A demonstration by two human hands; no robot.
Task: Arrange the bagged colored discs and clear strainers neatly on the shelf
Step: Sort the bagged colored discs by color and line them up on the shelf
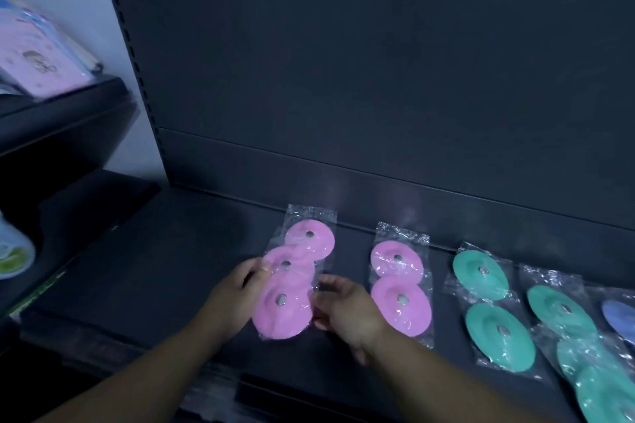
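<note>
On the dark shelf (178,251) lies a row of clear bags with colored discs. My left hand (233,295) pinches the left edge of a bag of two pink discs (281,306), which overlaps another pink bag (311,237) behind it. My right hand (343,309) touches the same bag's right edge with relaxed, half-curled fingers. To the right lie a second pink pair (400,288), a green pair (491,306), more green bags (577,340) and a blue disc (622,318) at the frame edge. No clear strainers are visible.
The shelf's dark back panel (343,79) rises right behind the bags. At left, another shelf (62,106) holds pink packaged goods (37,55), and a white bottle (13,247) stands at the far left edge. Bare shelf surface lies left of the pink bags.
</note>
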